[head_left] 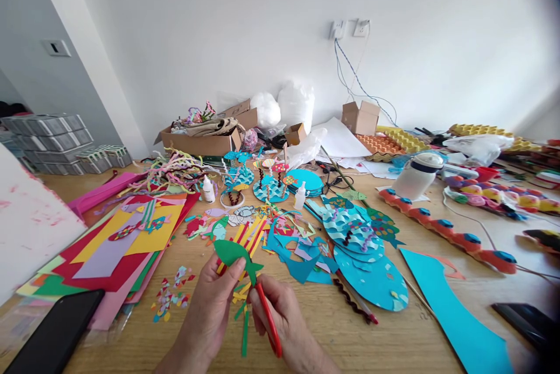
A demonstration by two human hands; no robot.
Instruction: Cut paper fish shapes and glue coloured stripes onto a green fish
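A green paper fish (233,255) is pinched between the thumb and fingers of my left hand (209,298), its tail pointing right. My right hand (280,311) is closed round red-handled scissors (268,318), and their blades meet the paper near the tail; how far apart the blades are is hard to see. Just below lie narrow green paper strips (245,330). Behind my hands are yellow and red paper strips (250,235) and blue paper scraps (301,266).
Coloured paper sheets (102,245) and a black phone (55,333) lie to the left. Blue decorated discs (371,278) and a large blue paper piece (455,310) are on the right. Glue bottles (209,189) stand farther back, before a cardboard box (196,142) by the wall.
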